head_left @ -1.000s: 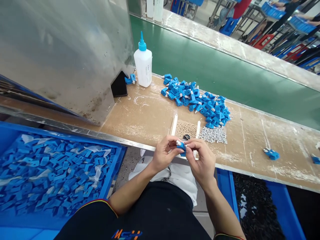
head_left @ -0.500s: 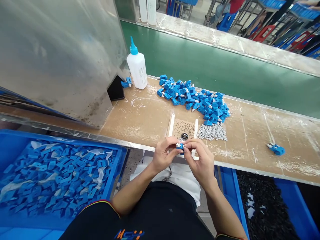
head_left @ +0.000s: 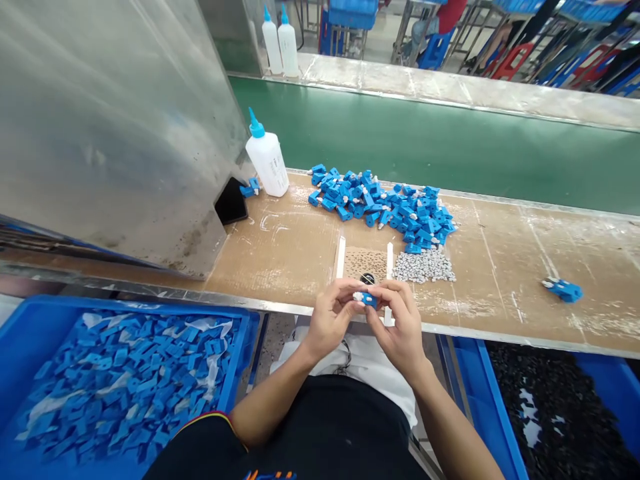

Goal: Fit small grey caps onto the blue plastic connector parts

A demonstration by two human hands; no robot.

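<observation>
Both hands meet at the bench's front edge around one small blue plastic block with a white piece at its left end (head_left: 369,299). My left hand (head_left: 334,315) pinches the white end, and my right hand (head_left: 398,320) grips the blue body. Just beyond the fingers is a small round black container (head_left: 367,278), partly hidden by them. Behind it lies a patch of tiny dark parts (head_left: 367,261) between two white strips. To its right is a heap of small grey-white pieces (head_left: 424,265). Farther back, a pile of similar blue blocks (head_left: 390,207) is spread along the bench.
A white bottle with a blue nozzle (head_left: 269,162) stands left, near a black phone-like slab (head_left: 232,202) and a metal panel (head_left: 110,127). A green belt (head_left: 425,147) runs behind. Bins of blue blocks (head_left: 130,380) and black parts (head_left: 555,407) flank me. One blue block (head_left: 563,289) lies far right.
The view has tilted up slightly, so two bottles across the belt now show whole. In my fingers the blue block has turned, and more of its body is visible.
</observation>
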